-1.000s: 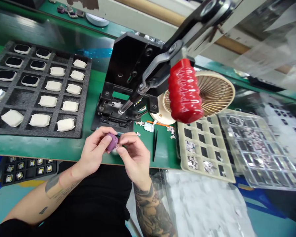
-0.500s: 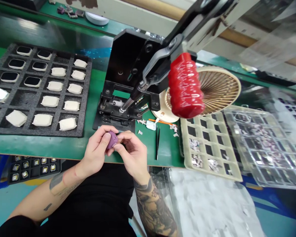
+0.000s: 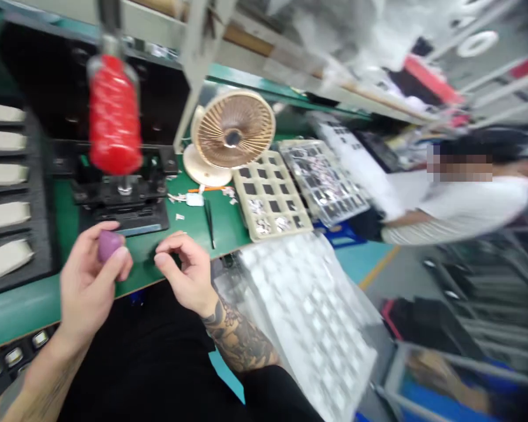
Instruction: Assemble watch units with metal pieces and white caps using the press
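Green tabletop (image 3: 229, 228) work looks unfinished: left hand (image 3: 90, 275) grips the purple piece (image 3: 110, 245) outside the twelve-o'clock press (image 3: 123, 208); right hand (image 3: 188, 271) curls, contents unclear.

Small-parts assembly workshop: green workbench (image 3: 229, 231), red-handled lever press (image 3: 115, 123), compartmented parts box (image 3: 284, 235).

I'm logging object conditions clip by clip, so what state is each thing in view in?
Left grip: closed on the purple piece.
Purple piece: held above the green bench.
Right grip: fingers curled, contents unclear.
Red handle: not held.
Tweezers: lying on the bench.
Fan: standing; running or not, unclear.
Cream box: uncovered, parts in some compartments.
White pieces: lying in the dark tray.
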Motion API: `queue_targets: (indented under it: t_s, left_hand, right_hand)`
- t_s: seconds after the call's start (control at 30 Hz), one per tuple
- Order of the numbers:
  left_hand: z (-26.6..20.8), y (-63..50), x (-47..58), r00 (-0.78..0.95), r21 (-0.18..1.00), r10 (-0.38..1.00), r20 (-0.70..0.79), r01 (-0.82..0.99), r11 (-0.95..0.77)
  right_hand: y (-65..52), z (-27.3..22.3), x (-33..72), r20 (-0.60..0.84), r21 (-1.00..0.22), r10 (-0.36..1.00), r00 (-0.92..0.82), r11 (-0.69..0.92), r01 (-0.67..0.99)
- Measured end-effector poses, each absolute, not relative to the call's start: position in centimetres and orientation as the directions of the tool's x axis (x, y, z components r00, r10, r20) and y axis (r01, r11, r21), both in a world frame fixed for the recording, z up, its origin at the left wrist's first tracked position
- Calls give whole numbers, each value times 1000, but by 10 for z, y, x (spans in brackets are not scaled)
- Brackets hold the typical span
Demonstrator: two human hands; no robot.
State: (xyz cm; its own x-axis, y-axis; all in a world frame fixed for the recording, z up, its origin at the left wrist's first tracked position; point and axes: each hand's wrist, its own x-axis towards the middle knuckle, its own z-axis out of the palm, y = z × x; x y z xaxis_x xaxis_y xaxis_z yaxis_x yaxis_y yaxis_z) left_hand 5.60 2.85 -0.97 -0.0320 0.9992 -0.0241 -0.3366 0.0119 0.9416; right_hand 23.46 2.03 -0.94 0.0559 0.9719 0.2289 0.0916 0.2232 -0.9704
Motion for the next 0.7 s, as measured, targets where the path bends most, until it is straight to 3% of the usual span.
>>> queue_targets:
  t_s: [0.13,0.3,0.43,0.5,0.57,0.7]
  left_hand:
    - [-12,27,56,-2,963,1000,28,-267,-28]
    - [-21,23,60,8,980,987,159,-123,-157]
    - [-23,26,64,53,971,993,104,-221,-90]
    - [-23,30,66,80,941,994,80,-334,-49]
    - [-22,35,67,106,899,993,56,-437,-4]
    - [-18,41,65,165,812,986,-28,-571,118]
  right_hand:
    - [-4,-10,265,288,-919,949,127,238,314]
    - [-12,-13,278,362,-875,927,93,304,377]
    - [17,13,277,523,-785,850,57,455,419]
    - [44,44,274,695,-649,718,33,607,459]
    - [77,84,266,854,-435,519,-23,740,513]
    - [134,151,238,919,-123,293,-265,849,514]
